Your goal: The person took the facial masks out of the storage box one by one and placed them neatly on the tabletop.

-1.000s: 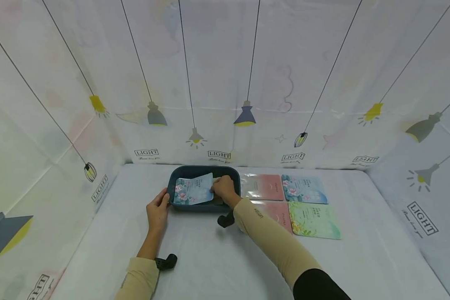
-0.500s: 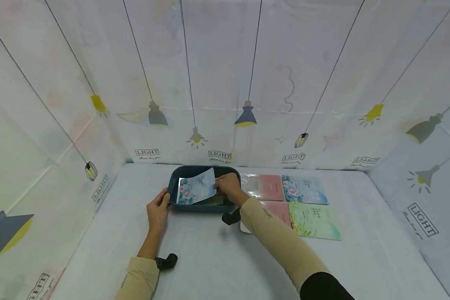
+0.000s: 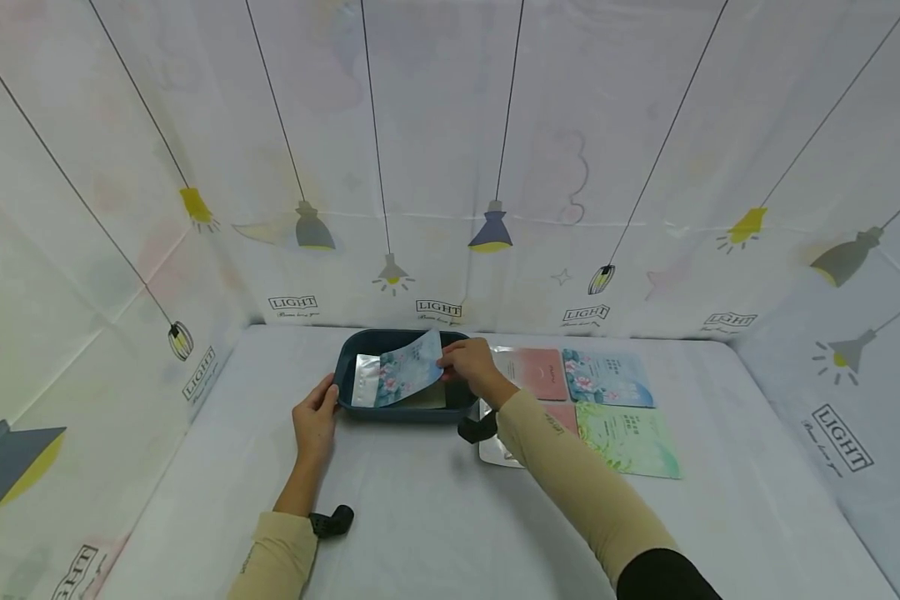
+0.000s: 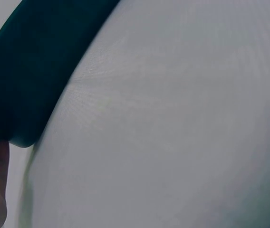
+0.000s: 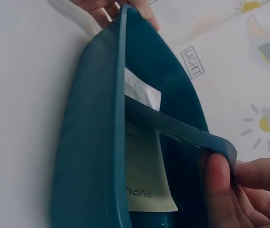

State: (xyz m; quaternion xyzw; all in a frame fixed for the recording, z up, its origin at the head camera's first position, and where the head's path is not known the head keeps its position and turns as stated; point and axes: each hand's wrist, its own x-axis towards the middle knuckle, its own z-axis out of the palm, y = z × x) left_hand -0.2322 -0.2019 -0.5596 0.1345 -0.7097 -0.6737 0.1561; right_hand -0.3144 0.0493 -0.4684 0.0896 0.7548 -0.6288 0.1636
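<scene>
A dark teal rectangular tub stands at the back of the table. My left hand grips its left end, with digits over the rim in the right wrist view. My right hand pinches the right edge of a blue floral sachet between thumb and fingers. That sachet bends upward at the right, while its silvery left end stays low inside the tub. Beneath it lies a yellowish sachet lettered PMPM. The left wrist view has only the tub's outer wall and part of the hand.
Right of the tub lie two pink sachets, one farther back and one nearer, partly behind my right arm. A blue floral sachet and a green one adjoin them. A printed cloth wall rises behind the table.
My right hand has moved right and slightly up, lifting and curling the sachet's right end. More of its silvery left part shows. The left hand stays on the tub.
</scene>
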